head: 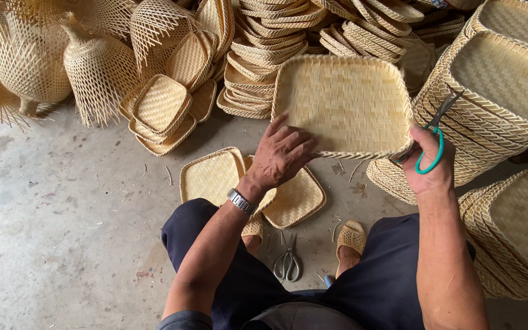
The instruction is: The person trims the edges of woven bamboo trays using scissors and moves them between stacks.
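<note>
Looking down from my head camera, I sit low over a concrete floor [62, 214], knees apart. My left hand [282, 156] grasps the near rim of a square woven bamboo tray [343, 101], fingers curled over the edge, holding it tilted up between my hands. My right hand [429, 165] pinches the tray's right corner while clenched on green-handled scissors [438, 131] — blades pointing up and away.

To trim well, I judge the left hand should keep the rim steady and turn the tray so each stray strand meets the blades, cutting close without nicking the weave.

The held tray is empty. On the floor below it lie two smaller trays [215, 174], also empty, and a second pair of scissors [287, 266] between my sandals. Stacks of nested trays [502, 91] rise at the right and ahead; tall open-weave baskets [32, 61] stand at the far left — I see nothing inside any
</note>
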